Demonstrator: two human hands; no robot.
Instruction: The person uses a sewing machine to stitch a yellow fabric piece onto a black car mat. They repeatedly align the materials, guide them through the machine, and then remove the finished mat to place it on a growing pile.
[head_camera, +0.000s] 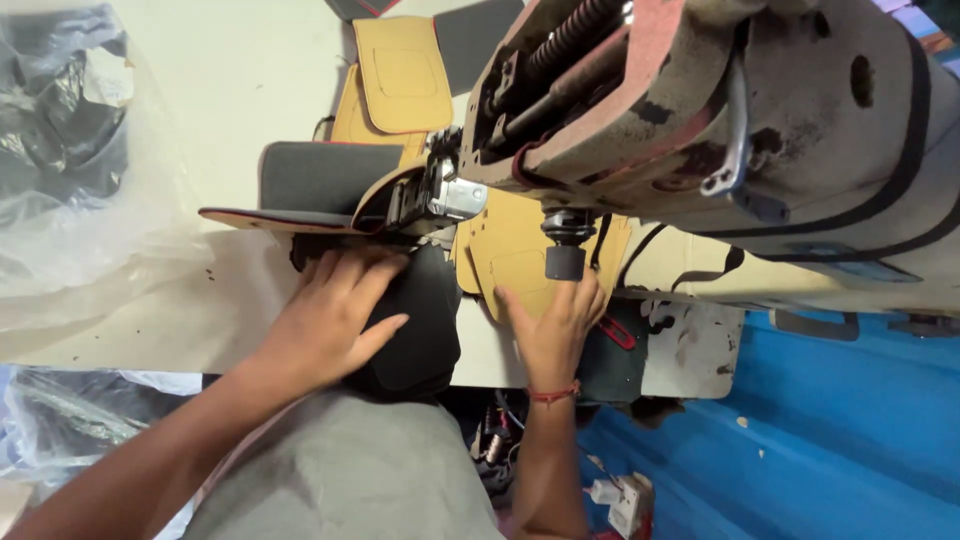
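Observation:
My left hand (335, 315) lies flat with fingers spread on a black fabric piece (420, 330) at the table's near edge. My right hand (555, 325), with a red thread around the wrist, presses on a tan panel (510, 250) just below the sewing machine's presser foot (455, 195). The black piece and the tan panel meet under the needle area. A worn, grimy sewing machine head (720, 110) fills the upper right and hides part of the tan panel.
More tan panels (400, 75) and a dark grey piece (315, 175) lie behind the foot. Clear plastic bags with dark material (60, 130) sit at the left. A blue surface (800, 440) lies at the lower right. The cream table (230, 70) extends to the back.

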